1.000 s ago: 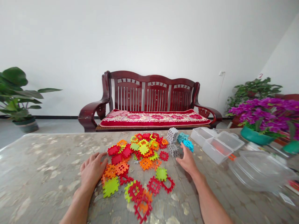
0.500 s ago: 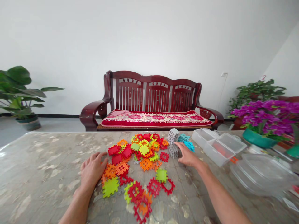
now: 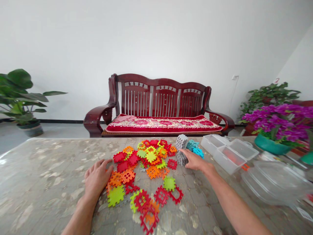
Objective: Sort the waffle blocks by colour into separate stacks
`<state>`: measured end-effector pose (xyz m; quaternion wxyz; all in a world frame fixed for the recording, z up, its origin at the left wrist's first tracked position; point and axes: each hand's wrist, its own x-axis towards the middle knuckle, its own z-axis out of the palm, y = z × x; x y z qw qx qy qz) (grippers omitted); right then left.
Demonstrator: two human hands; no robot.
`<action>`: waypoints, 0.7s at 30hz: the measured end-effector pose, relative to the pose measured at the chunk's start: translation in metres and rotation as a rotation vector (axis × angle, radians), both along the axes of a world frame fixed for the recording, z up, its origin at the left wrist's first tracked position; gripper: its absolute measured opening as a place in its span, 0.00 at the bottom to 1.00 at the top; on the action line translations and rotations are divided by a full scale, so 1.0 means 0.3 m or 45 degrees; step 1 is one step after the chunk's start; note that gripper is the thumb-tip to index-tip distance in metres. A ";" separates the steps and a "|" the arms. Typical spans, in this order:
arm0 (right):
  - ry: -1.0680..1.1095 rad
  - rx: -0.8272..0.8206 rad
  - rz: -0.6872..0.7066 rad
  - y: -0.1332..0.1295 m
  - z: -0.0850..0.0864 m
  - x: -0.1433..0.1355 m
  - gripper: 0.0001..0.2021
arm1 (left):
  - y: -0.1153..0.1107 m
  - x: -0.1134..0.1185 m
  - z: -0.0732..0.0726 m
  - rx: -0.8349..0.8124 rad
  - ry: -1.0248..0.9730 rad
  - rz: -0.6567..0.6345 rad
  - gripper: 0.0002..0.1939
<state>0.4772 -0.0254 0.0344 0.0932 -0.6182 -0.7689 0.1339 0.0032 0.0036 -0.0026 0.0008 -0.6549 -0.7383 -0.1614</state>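
My left hand point(image 3: 98, 176) rests on the table at the left edge of a loose heap of red, orange and green notched plastic pieces point(image 3: 133, 159), its fingers bent and apart with nothing visible in them. My right hand point(image 3: 193, 160) is at a stack of dark grey pieces point(image 3: 181, 158), thumb and fingers around its right side. Just behind stands a light grey stack point(image 3: 181, 142), and blue pieces point(image 3: 198, 152) lie to the right, partly behind the hand. A green square point(image 3: 169, 183) and several red pieces lie nearer me.
Open clear boxes point(image 3: 230, 160) stand on the patterned table point(image 3: 49, 189) to the right, with clear lids point(image 3: 276, 182) nearer me. Purple flowers in a teal pot point(image 3: 272, 145) are at the far right. A wooden bench point(image 3: 162, 98) is behind the table.
My right hand has moved slightly left, its fingertips now further over the dark grey stack. My left hand has not moved.
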 end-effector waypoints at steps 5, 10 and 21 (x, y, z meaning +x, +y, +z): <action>-0.076 0.003 -0.003 0.023 0.007 -0.005 0.48 | -0.005 0.006 0.011 0.019 -0.028 0.004 0.23; -0.146 -0.012 0.022 0.040 0.011 -0.006 0.45 | -0.002 0.003 0.009 0.001 -0.031 0.016 0.22; -0.156 -0.020 0.085 0.043 0.032 -0.008 0.34 | -0.005 0.004 0.011 -0.011 -0.005 0.006 0.23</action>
